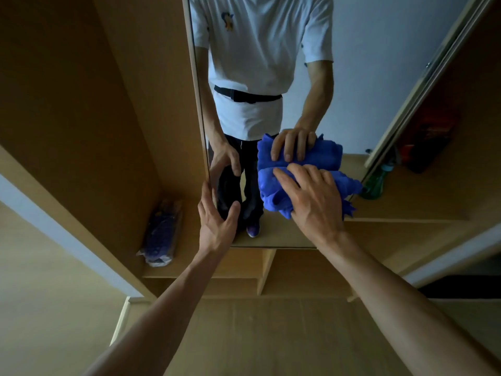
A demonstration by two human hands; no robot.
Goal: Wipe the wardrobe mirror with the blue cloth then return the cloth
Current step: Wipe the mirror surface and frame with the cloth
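From the head view, our right hand lies flat, fingers straight, and presses the bunched blue cloth against the lower right of the wardrobe mirror. Our left hand is spread wide at the glass's left edge, holding nothing, well apart from the cloth. The mirror's long axis runs up and away from us, so most of the glass lies above the cloth. We can read no writing, and the shirt logo in the reflection is too small.
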